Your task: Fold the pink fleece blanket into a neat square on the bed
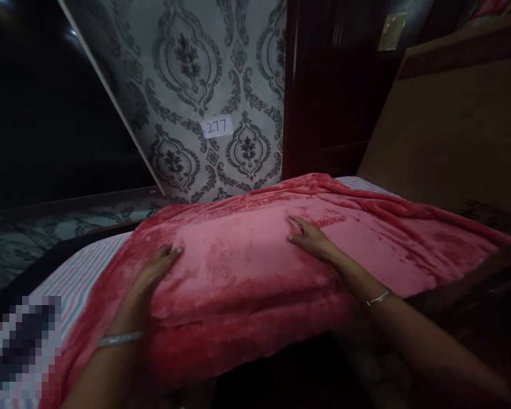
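A pink plush cloth [242, 250], folded into a flat, roughly rectangular pad, lies in front of me. Under it spreads a larger red-pink plush blanket [392, 244] with rumpled folds. My left hand [162, 261] is closed at the pad's left edge, thumb on top and the other fingers partly hidden. At the far right corner, my right hand [309, 236] pinches the pad's edge between thumb and fingers. Both wrists wear a silver bangle. Whether the pad and the blanket beneath are one piece, I cannot tell.
A striped sheet [89, 267] shows beneath the blanket at the left. Behind stand patterned wallpaper [187, 62] with a paper label [217, 126] reading 277, a large dark screen [59, 113], a dark red wooden panel [323, 85] and a brown board [460, 119] at right.
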Motion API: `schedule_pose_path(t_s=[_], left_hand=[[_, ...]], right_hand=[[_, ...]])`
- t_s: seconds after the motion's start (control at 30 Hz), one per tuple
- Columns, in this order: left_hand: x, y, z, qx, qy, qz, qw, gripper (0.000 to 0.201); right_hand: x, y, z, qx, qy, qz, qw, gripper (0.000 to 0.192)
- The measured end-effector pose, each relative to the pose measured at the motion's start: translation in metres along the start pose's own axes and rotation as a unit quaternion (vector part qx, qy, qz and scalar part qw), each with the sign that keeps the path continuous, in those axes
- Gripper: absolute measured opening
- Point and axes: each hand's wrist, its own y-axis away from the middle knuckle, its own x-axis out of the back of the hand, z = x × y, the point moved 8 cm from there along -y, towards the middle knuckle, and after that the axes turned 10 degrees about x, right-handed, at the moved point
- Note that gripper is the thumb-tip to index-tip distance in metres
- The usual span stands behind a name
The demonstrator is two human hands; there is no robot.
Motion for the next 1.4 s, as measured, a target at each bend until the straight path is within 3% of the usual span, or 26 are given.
schedule_pose_path(t_s=[0.13, 0.23, 0.33, 0.4, 0.47, 0.57, 0.63, 0.7, 0.77, 0.87, 1.17, 1.4], left_hand=[[-0.024, -0.021, -0.007, 0.041, -0.067, -0.020, 0.997, 0.031], [-0.027, -0.025, -0.020, 0.044, -0.075, -0.031, 0.996, 0.029], [-0.018, -0.034, -0.016, 0.037, -0.101, -0.035, 0.994, 0.036], [-0.015, -0.041, 0.010, -0.011, -0.138, -0.028, 0.990, 0.044], [-0.023, -0.045, 0.052, -0.089, -0.169, -0.029, 0.981, 0.050], [-0.053, -0.039, 0.110, -0.167, -0.185, -0.044, 0.967, 0.056], [-0.080, -0.028, 0.131, -0.209, -0.238, -0.036, 0.948, 0.062], [-0.109, -0.016, 0.130, -0.219, -0.288, -0.051, 0.931, 0.064], [-0.133, -0.008, 0.116, -0.214, -0.322, -0.076, 0.919, 0.063], [-0.149, -0.004, 0.095, -0.213, -0.338, -0.080, 0.913, 0.064], [-0.153, -0.007, 0.092, -0.222, -0.340, -0.062, 0.912, 0.064], [-0.148, -0.002, 0.094, -0.223, -0.322, -0.052, 0.919, 0.063]], right_hand=[[-0.012, 0.008, 0.017, 0.017, 0.026, 0.027, 0.999, 0.061], [-0.010, 0.015, 0.027, 0.004, 0.055, 0.011, 0.998, 0.061], [-0.001, 0.002, 0.014, -0.002, 0.145, -0.032, 0.989, 0.061], [0.002, -0.018, -0.014, 0.032, 0.199, -0.045, 0.978, 0.059], [-0.002, -0.043, -0.053, 0.084, 0.222, -0.051, 0.970, 0.058], [-0.026, -0.072, -0.100, 0.125, 0.232, -0.068, 0.962, 0.058], [-0.047, -0.078, -0.110, 0.116, 0.252, -0.082, 0.957, 0.055], [-0.070, -0.074, -0.103, 0.105, 0.276, -0.096, 0.951, 0.054], [-0.088, -0.064, -0.087, 0.104, 0.291, -0.102, 0.946, 0.054], [-0.103, -0.053, -0.065, 0.110, 0.300, -0.092, 0.943, 0.056], [-0.111, -0.057, -0.055, 0.110, 0.305, -0.104, 0.940, 0.057], [-0.110, -0.056, -0.054, 0.125, 0.303, -0.076, 0.942, 0.057]])
